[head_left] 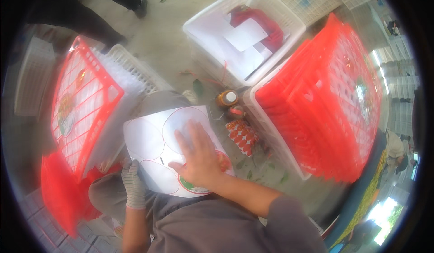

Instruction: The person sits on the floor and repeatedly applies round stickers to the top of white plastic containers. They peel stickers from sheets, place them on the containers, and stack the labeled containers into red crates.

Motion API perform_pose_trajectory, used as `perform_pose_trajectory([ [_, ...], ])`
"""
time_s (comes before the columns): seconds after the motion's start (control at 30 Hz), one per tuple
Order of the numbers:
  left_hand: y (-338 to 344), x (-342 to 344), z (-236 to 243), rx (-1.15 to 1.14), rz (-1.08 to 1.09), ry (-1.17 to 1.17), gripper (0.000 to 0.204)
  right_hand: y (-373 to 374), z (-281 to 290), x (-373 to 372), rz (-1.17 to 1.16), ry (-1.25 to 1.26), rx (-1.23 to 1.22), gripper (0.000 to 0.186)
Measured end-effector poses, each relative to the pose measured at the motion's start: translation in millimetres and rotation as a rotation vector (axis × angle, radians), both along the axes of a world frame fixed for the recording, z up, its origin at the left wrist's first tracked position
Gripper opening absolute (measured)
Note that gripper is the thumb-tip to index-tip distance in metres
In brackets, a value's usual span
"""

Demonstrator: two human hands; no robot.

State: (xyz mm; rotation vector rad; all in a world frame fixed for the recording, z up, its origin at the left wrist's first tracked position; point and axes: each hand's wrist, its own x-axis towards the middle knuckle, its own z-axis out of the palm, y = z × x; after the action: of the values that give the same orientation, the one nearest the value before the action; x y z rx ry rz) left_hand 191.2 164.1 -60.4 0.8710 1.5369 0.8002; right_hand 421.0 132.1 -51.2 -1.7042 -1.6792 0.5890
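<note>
A white sheet of round labels (pixel 144 137) lies across my lap, with red circle outlines on it. One printed label (pixel 224 161) with green and red on it shows partly from under my right hand. My right hand (pixel 201 160) is bare and lies on the sheet, fingers spread and thumb out to the side. My left hand (pixel 134 185), in a grey knitted glove, is closed at the sheet's lower left edge. Its fingertips are partly hidden, and it appears to pinch that edge.
Red plastic baskets (pixel 312 104) stand stacked in a white crate on the right. Another red basket (pixel 86 113) is tilted at the left. A white bin (pixel 199 27) holds papers and red cloth. A white-capped bottle (pixel 229 98) and a sheet of orange stickers (pixel 242 137) lie on the floor.
</note>
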Motion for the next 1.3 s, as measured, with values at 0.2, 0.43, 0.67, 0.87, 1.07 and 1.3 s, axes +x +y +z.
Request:
perform_pose_trajectory([
  [0.2,-18.0,31.8,-8.4,0.510,-0.186,0.700,0.049,-7.0,-12.7,9.0,-0.045,0.185,-0.013,0.092],
  [0.43,-26.5,74.8,-15.8,0.806,-0.531,0.543,0.076,-8.4,-11.5,4.8,-0.021,0.131,-0.053,0.084],
  [0.67,-32.7,76.9,-48.1,0.752,-0.369,0.298,0.096,-16.1,-42.3,34.0,0.081,0.289,-0.149,0.092],
  [0.87,-29.4,79.2,-50.7,0.850,-0.348,0.371,0.097,-16.3,-51.3,33.4,0.055,0.436,-0.134,0.087],
  [1.07,-38.0,67.7,-15.8,0.642,-0.395,0.595,0.093,-7.9,-14.5,48.7,0.082,0.161,-0.244,0.078],
  [1.3,-49.9,47.9,38.3,0.865,-0.411,0.698,0.084,58.4,56.9,39.2,0.083,0.408,-0.067,0.061],
])
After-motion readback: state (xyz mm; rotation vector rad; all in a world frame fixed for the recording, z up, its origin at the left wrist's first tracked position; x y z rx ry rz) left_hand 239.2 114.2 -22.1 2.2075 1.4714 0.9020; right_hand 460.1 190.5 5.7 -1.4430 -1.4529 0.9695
